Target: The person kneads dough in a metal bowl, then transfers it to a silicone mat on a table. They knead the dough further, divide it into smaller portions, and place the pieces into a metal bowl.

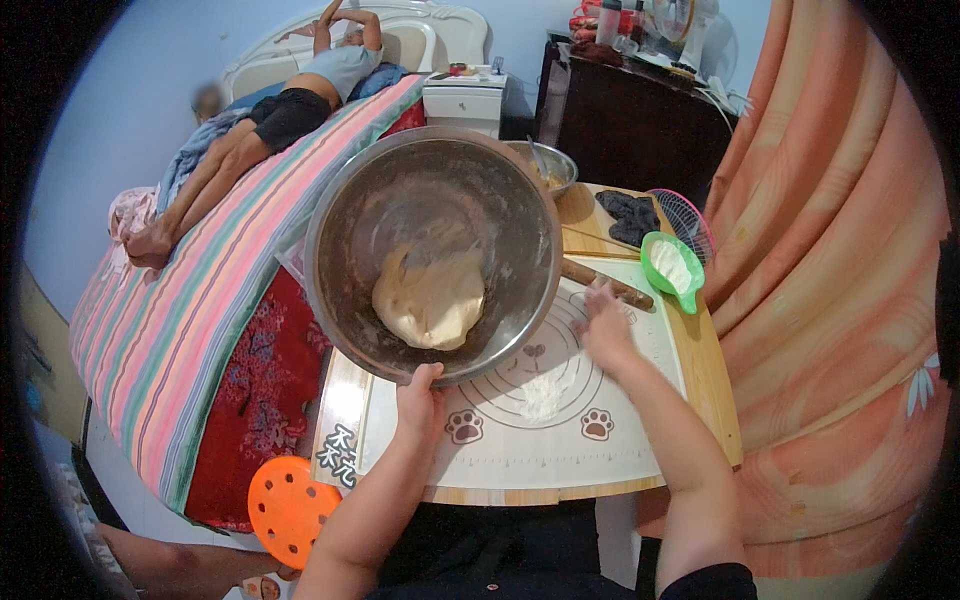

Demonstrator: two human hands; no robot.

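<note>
A large metal mixing bowl is lifted above the left part of the table and tipped so its inside faces me. A pale lump of dough clings to its lower inner side. My left hand grips the bowl's near rim, thumb over the edge. Slightly blurred, my right hand hovers over the printed baking mat with its fingers apart and nothing visible in them. Just beyond its fingertips lies a wooden rolling pin. White flour is scattered on the mat's middle.
A green bowl of flour, a dark cloth and a pink-rimmed basket are at the wooden table's far right. Behind the mixing bowl stands another metal bowl. An orange stool is at left; a person lies on the striped bed.
</note>
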